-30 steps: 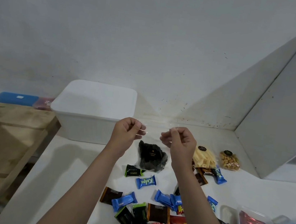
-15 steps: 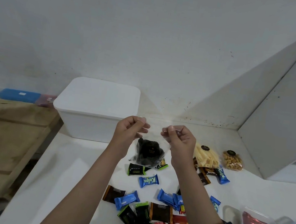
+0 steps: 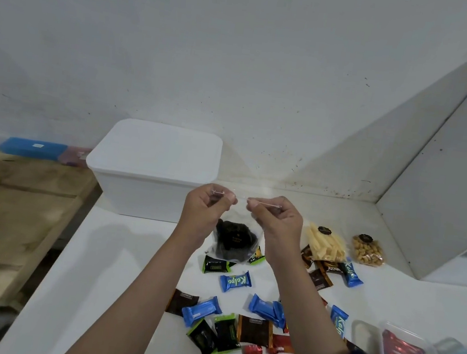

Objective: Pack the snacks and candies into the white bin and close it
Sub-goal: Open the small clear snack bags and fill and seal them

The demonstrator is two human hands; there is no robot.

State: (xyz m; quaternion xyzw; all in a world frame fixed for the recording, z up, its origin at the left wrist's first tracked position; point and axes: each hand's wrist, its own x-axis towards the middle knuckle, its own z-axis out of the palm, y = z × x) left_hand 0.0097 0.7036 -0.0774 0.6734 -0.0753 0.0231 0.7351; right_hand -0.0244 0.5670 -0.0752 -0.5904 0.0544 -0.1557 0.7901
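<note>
The clear bag of dark snacks point(image 3: 235, 241) now hangs a little higher off the white table point(image 3: 115, 253) than a moment ago, pinched at its top edge by the left hand point(image 3: 207, 207) and right hand point(image 3: 275, 221). The white bin point(image 3: 153, 169) sits closed, far left. Wrapped candies point(image 3: 235, 281) lie scattered near.

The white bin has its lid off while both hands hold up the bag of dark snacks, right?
Not quite: the head view shows the white bin with its lid on. Both the left hand and right hand do hold the bag.
</note>
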